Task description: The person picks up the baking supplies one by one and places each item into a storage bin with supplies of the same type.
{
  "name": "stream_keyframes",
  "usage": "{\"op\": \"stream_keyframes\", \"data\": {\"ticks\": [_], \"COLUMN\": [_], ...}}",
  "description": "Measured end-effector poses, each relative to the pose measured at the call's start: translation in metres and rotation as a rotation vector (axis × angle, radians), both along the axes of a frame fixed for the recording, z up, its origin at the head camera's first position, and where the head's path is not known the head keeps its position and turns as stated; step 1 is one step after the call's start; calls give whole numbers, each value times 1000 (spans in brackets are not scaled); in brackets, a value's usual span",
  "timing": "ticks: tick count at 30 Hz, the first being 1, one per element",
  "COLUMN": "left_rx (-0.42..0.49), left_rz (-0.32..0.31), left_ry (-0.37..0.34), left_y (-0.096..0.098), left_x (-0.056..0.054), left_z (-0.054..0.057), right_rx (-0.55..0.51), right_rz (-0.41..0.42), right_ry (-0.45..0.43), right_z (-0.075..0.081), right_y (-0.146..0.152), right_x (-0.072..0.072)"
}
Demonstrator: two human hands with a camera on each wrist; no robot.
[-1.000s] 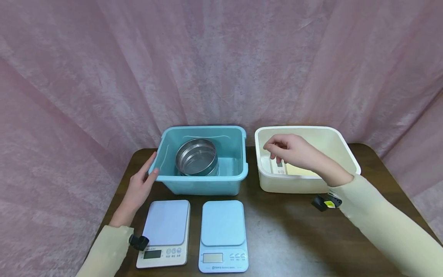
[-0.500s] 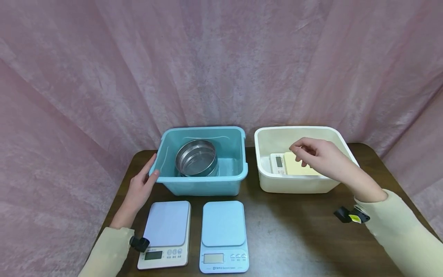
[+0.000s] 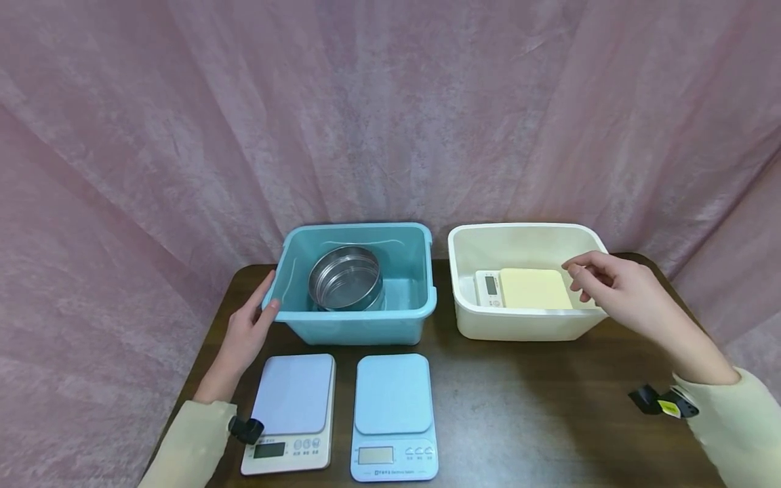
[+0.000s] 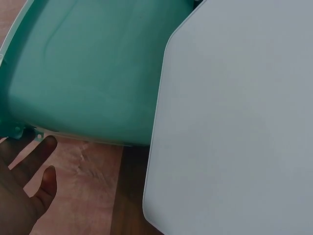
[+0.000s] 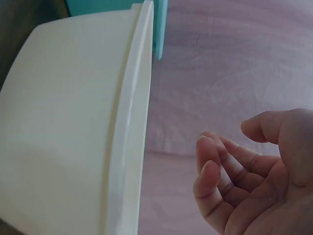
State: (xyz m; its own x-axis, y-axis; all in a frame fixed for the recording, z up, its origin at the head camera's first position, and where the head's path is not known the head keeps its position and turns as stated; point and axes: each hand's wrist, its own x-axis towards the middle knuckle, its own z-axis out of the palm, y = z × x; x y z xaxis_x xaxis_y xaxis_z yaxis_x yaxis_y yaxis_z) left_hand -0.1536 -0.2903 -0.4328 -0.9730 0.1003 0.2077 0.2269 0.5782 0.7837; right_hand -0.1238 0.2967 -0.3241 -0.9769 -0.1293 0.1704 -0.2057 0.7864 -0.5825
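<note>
My left hand (image 3: pixel 243 332) rests at the left side of the blue basin (image 3: pixel 360 329), fingers straight along the outside of its rim. In the left wrist view the left fingertips (image 4: pixel 48 143) lie by the basin's edge. A round metal sieve or pan (image 3: pixel 346 279) sits tilted inside that basin. My right hand (image 3: pixel 622 291) hovers over the right end of the cream basin (image 3: pixel 518 327), fingers loosely curled and holding nothing. Inside the cream basin lies a kitchen scale with a yellow platform (image 3: pixel 535 289). In the right wrist view the thumb and fingers are apart.
A kitchen scale with a lilac platform (image 3: pixel 294 394) lies in front of the blue basin, near my left wrist. To its right is a light blue scale (image 3: pixel 393 396). Both are on the dark wooden table (image 3: pixel 518 407). A pink curtain (image 3: pixel 390 115) hangs behind.
My right hand has moved right across the cream basin, uncovering the yellow-topped scale inside. My left hand has stayed at the blue basin's rim.
</note>
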Motion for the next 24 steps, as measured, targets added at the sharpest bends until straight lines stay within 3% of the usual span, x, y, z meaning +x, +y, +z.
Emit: {"op": "stream_keyframes", "data": {"ticks": [14,24], "left_rx": [25,31], "left_rz": [1,9], "left_ry": [-9,5], "left_y": [0,0], "left_x": [-2,-2], "left_z": [-2,-3], "right_rx": [-15,-25], "right_rz": [-90,-130], "right_ry": [49,127], "right_z": [-21,-34], "right_y": [32,52], "right_x": [14,15]}}
